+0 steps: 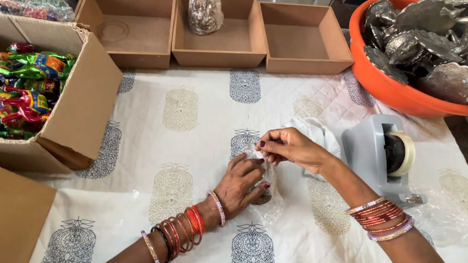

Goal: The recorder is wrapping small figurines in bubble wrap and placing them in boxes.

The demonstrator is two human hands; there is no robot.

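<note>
Seen from above, a person's left hand (242,186) presses down on a small dark object (263,197) wrapped in clear plastic film (272,210), fingers curled over it on the printed tablecloth (185,143). Most of the object is hidden under the palm, so its shape cannot be made out. The right hand (288,147) pinches the top of the film just above it, thumb and fingertips together; whether a bit of tape sits between them is too small to tell. A white cloth (317,133) lies partly hidden behind that hand. Near the right wrist stands a grey tape dispenser (374,154). At top right, an orange tub (393,91) of silvery metal figures (434,49) is cut off by the frame. Three shallow wooden trays (131,47) line the far edge; the middle one holds a wrapped bundle (204,8). At left, a cardboard box (86,101) holds bright painted figurines (21,93).
</note>
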